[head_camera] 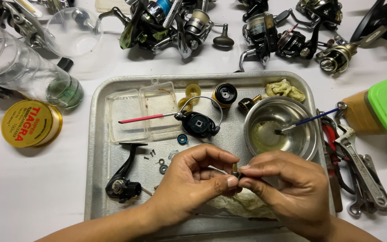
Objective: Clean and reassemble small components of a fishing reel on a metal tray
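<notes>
Hands: left hand (193,179) and right hand (287,188) met fingertip to fingertip over the metal tray (96,134) — both pinching a small dark part (235,170).
Under hands: a crumpled cloth (242,206).
Tray: steel bowl (281,127) with a blue brush (307,120), black reel body (199,123), detached handle (122,179), clear plastic box (142,112).
Right of tray: wrench (363,168) — well apart.

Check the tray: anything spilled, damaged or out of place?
Nothing spilled or broken. Loose screws and washers lie scattered on the metal tray beside the left hand; easy to lose. Both hands pinch a small part.
</notes>
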